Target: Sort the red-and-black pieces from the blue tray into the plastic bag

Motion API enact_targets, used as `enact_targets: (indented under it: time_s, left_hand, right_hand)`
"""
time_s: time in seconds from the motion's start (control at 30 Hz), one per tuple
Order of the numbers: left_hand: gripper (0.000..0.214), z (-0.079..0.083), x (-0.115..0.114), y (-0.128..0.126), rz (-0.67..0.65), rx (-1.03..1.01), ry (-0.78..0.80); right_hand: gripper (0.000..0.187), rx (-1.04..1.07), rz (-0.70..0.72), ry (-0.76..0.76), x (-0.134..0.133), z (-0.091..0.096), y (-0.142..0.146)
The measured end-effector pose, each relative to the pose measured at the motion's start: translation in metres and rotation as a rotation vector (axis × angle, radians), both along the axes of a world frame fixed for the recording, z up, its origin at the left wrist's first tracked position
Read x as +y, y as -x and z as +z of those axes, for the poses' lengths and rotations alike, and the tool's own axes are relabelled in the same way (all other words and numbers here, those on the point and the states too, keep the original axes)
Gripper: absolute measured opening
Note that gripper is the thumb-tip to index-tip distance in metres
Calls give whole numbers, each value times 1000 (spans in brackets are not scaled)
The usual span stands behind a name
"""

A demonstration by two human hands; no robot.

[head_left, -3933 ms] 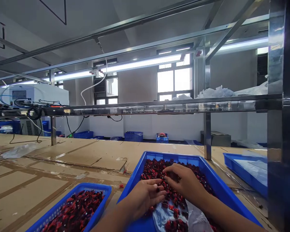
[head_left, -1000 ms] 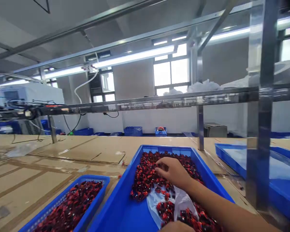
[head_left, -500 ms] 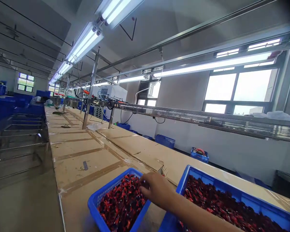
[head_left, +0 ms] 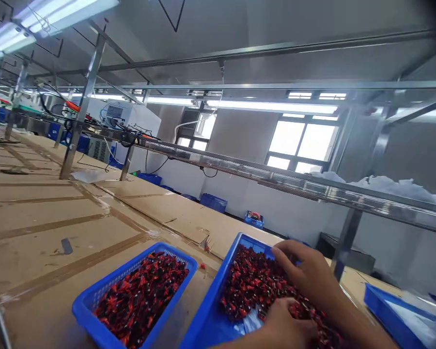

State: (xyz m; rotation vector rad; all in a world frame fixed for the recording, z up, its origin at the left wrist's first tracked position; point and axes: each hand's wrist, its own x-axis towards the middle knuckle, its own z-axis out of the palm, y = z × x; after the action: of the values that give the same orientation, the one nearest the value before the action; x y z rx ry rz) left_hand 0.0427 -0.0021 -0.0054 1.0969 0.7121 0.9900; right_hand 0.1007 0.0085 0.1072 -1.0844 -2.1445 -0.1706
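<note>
My right hand (head_left: 310, 276) lies on a heap of small red and black pieces (head_left: 254, 281) in a large blue tray (head_left: 209, 303), fingers bent and spread over them. My left hand (head_left: 287, 327) is just below it in the same tray, fingers curled down into the pieces; what they hold is hidden. A clear plastic bag (head_left: 250, 324) shows under the heap by my left hand. To the left stands a smaller blue basket (head_left: 90, 303) full of the same red and black pieces (head_left: 141, 291).
The bench top (head_left: 58, 228) is taped cardboard. A steel shelf rail (head_left: 276, 177) on posts (head_left: 343, 242) crosses above it. Another blue tray (head_left: 403, 310) sits at the right edge. Blue crates (head_left: 213, 202) stand on the floor by the far wall.
Half a second ago one hand reached over the small basket; now both hands are in the large tray. My view has swung back to the right.
</note>
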Motion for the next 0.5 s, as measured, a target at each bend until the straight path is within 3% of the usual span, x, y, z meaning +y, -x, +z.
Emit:
enact_targets:
  time_s: [0.07, 0.17, 0.33, 0.5]
  left_hand:
    - [41, 6, 7, 1, 93, 72, 34]
    - [46, 6, 17, 10, 162, 141, -5]
    - [32, -6, 28, 23, 258, 208, -204]
    - [26, -13, 25, 28, 364, 449, -320]
  right_hand:
    - [32, 63, -88, 31, 7, -7, -32]
    - [32, 106, -61, 161, 15, -26, -56]
    - [23, 152, 65, 277, 16, -63, -57]
    - [20, 192, 89, 306, 14, -83, -56]
